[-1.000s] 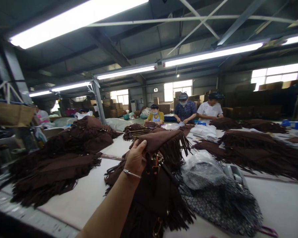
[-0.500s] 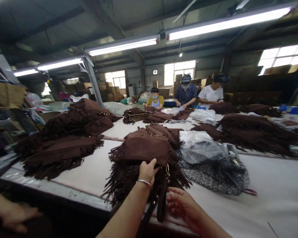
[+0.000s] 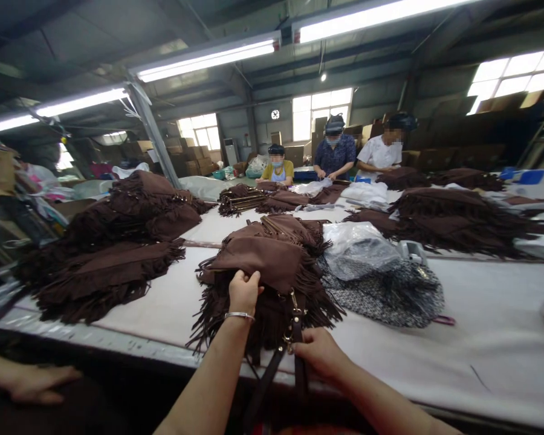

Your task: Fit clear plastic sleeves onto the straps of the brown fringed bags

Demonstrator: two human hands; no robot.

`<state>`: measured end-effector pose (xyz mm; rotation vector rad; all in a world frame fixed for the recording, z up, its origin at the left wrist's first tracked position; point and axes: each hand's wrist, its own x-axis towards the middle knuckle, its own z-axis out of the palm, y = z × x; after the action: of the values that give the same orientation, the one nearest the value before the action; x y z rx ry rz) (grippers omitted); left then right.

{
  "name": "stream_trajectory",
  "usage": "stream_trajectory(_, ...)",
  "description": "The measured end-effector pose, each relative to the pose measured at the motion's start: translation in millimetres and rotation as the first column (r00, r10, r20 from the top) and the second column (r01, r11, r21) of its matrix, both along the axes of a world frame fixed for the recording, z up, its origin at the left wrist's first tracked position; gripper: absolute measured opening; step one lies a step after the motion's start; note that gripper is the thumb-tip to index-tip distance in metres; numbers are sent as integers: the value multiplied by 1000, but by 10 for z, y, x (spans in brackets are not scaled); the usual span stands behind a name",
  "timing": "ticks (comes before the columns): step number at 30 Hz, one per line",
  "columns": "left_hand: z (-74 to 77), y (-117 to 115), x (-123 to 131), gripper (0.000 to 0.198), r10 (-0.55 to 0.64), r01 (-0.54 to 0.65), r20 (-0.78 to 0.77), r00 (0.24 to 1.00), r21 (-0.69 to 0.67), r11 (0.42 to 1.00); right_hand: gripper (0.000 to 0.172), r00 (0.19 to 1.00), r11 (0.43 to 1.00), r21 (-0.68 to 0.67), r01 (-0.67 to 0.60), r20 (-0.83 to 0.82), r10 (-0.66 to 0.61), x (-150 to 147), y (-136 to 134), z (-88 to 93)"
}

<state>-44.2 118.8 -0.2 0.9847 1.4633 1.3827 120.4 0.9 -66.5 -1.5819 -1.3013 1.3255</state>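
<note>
A brown fringed bag (image 3: 265, 257) lies on top of a pile of similar bags in front of me. My left hand (image 3: 245, 293), with a silver bangle at the wrist, grips the bag's near edge between thumb and fingers. Close by on the right, my right hand (image 3: 320, 350) pinches the dark strap (image 3: 298, 329) near its metal fittings. That strap hangs from the bag's corner by a gold-coloured clasp (image 3: 294, 299) and droops over the table's front edge.
Brown fringed bags are heaped at left (image 3: 104, 278) and right (image 3: 453, 211). A black-and-white knitted item (image 3: 390, 293) lies beside my pile under clear plastic (image 3: 362, 248). Another person's hand (image 3: 40, 383) shows at lower left. Several co-workers stand or sit across the white table (image 3: 494, 308).
My right hand has moved up and closed on the strap. My left hand has shifted left along the bag's edge, which is now lifted and bent. The camera view has tilted slightly.
</note>
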Motion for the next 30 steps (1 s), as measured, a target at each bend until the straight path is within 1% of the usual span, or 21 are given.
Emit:
stream_trajectory(3,117,156,-183,15,6,-6,-181,983,0,1000,18,999,999,33,-4,-50,6,60,-144,39)
stream_trajectory(5,186,147,-296,20,24,-24,-280,960,3,1000,21,990,1000,12,1,-139,1,106,-254,57)
stream_trajectory(6,204,88,-331,22,43,-39,-328,944,19,999,23,980,1000,-17,-5,-200,1,127,-306,57)
stream_trajectory(8,181,-142,-330,22,73,-46,-426,902,75,996,26,946,996,-88,-27,-325,-3,160,-402,38)
stream_trajectory(9,136,-301,-288,22,74,-21,-500,863,112,994,28,926,992,-117,-38,-377,-9,171,-444,24)
stream_trajectory(10,69,-476,-220,24,24,45,-551,834,112,993,30,911,989,-138,-44,-413,-17,179,-483,12)
stream_trajectory(11,-15,-656,-130,28,-107,156,-540,835,46,987,31,899,988,-148,-47,-438,-23,183,-519,7)
stream_trajectory(12,-110,-828,-25,33,-282,280,-449,848,-73,957,33,890,988,-146,-54,-456,-19,183,-551,12)
stream_trajectory(13,-207,-979,88,36,-461,418,-255,850,-204,885,34,883,989,-135,-66,-469,-5,180,-580,28)
stream_trajectory(14,-299,-1102,201,37,-539,516,-5,842,-279,810,36,879,989,-122,-86,-477,17,175,-606,53)
stream_trajectory(15,-381,-1191,307,36,-528,571,218,821,-304,763,38,878,988,-108,-113,-477,49,169,-629,86)
stream_trajectory(16,-447,-1246,403,35,-466,592,398,790,-299,749,38,881,985,-95,-145,-465,85,164,-651,122)
stream_trajectory(17,-496,-1271,484,33,-382,578,522,763,-283,766,38,891,981,-74,-177,-435,128,165,-670,155)
stream_trajectory(18,-530,-1271,549,31,-306,544,598,741,-268,795,36,907,979,-42,-198,-386,167,174,-688,181)
stream_trajectory(19,-550,-1255,597,29,-249,507,640,726,-255,823,33,928,979,-7,-203,-321,190,196,-703,198)
stream_trajectory(20,-560,-1232,631,28,-214,480,664,717,-247,842,29,951,982,24,-186,-249,186,235,-715,201)
stream_trajectory(21,-563,-1209,653,28,-199,467,673,713,-244,850,27,972,989,38,-143,-180,148,293,-721,193)
stream_trajectory(23,-561,-1176,672,30,-205,472,671,713,-242,848,25,997,1000,9,3,-80,-2,472,-718,147)
stream_trajectory(25,-563,-1165,675,34,-229,488,660,715,-238,840,27,985,984,-29,174,-9,-175,724,-699,90)
stream_trajectory(27,-575,-1156,675,38,-242,506,658,713,-244,828,33,951,952,22,304,60,-305,1014,-680,47)
stream_trajectory(30,-612,-1128,677,42,-236,519,662,712,-268,811,46,890,903,115,414,158,-428,1417,-679,23)
